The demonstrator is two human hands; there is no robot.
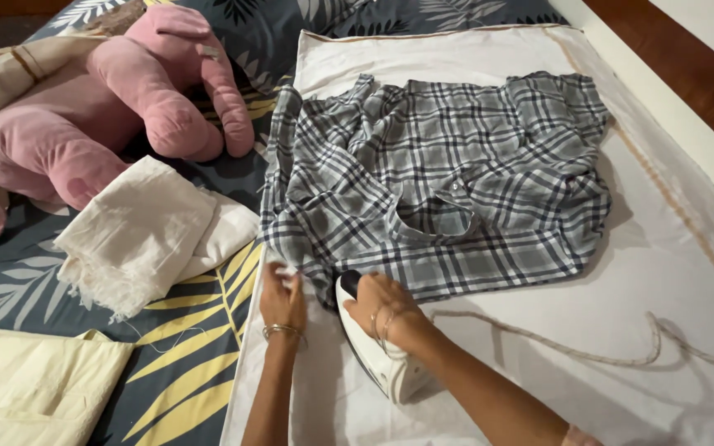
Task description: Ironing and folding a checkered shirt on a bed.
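A grey and white checked shirt (448, 177) lies crumpled on a white ironing cloth (671, 272) spread over the bed. My right hand (382, 306) grips the handle of a white electric iron (378, 351), which rests on the cloth at the shirt's near edge. My left hand (281, 299) presses down a corner of the shirt's hem just left of the iron. Both wrists wear thin bangles.
The iron's cord (588, 353) trails right across the cloth. To the left lie a folded cream cloth (146, 235), a pink plush toy (117, 103) and a pale yellow folded fabric (30, 384) on a leaf-patterned bedsheet (200, 347). A wooden floor (679, 58) borders the bed's right edge.
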